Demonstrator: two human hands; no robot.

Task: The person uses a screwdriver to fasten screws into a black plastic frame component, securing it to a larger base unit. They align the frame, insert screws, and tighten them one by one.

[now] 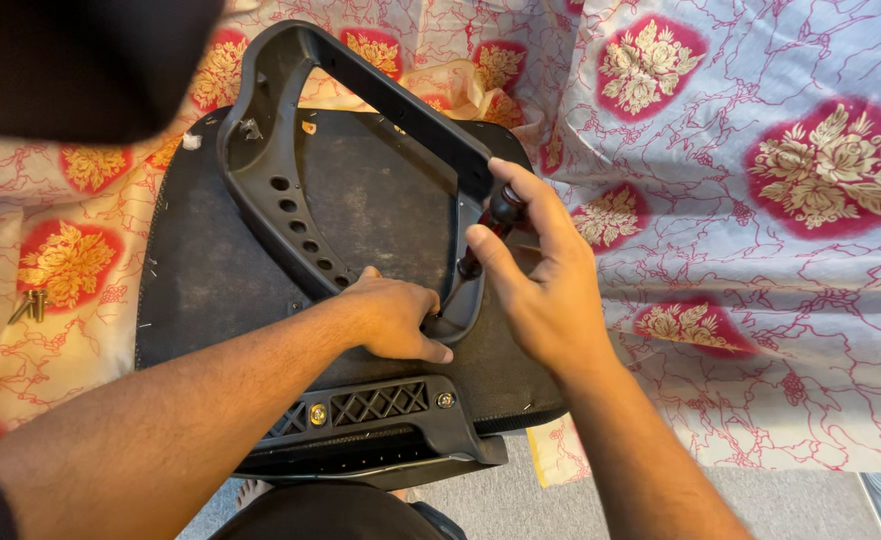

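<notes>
No packages, labels, signs or screens in view.
Nothing here carries a wrapper, tag, printed panel or display; the view holds only bare, unmarked surfaces and patterned cloth from edge to edge.

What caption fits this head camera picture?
Right hand drives a screwdriver into a black plastic frame; left hand steadies it.

One head camera looks steeply down, close in, both forearms entering from the bottom edge; the left hand [395, 318] and right hand [545, 285] meet mid-frame.
</notes>
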